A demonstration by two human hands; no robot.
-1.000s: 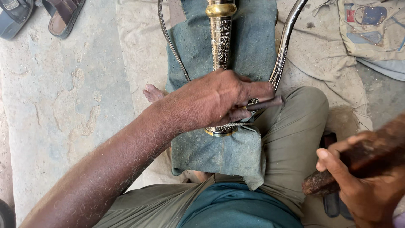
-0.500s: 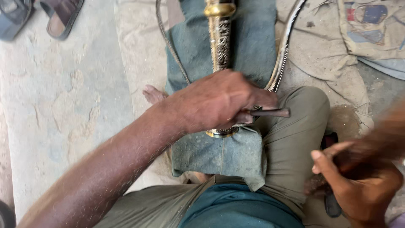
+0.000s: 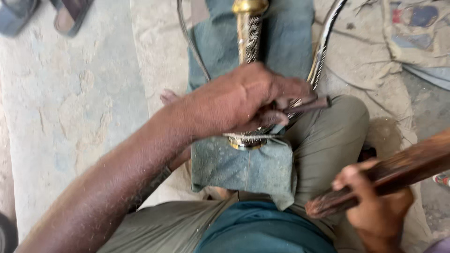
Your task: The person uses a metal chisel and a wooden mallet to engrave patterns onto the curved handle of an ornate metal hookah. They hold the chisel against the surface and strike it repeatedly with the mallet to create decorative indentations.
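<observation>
My left hand (image 3: 243,100) is closed around a thin dark metal punch (image 3: 311,104) and rests on an engraved brass tube (image 3: 247,33) that lies lengthwise on a blue-grey cloth (image 3: 239,166) over my lap. The punch tip sits against the tube's near end, where a brass rim (image 3: 244,142) shows under my fingers. My right hand (image 3: 375,206) grips a dark wooden stick (image 3: 398,175) at the lower right, held away from the tube and tilted up to the right.
I sit on a sandy concrete floor (image 3: 84,107). Sandals (image 3: 70,16) lie at the top left. A curved patterned metal strip (image 3: 321,47) runs beside the tube, and a thin wire (image 3: 190,42) curves on its left. Crumpled sacking (image 3: 417,28) lies at the top right.
My right hand with the wooden stick swung down in a blur and is now raised again at the lower right. My left hand stayed on the tube with the punch.
</observation>
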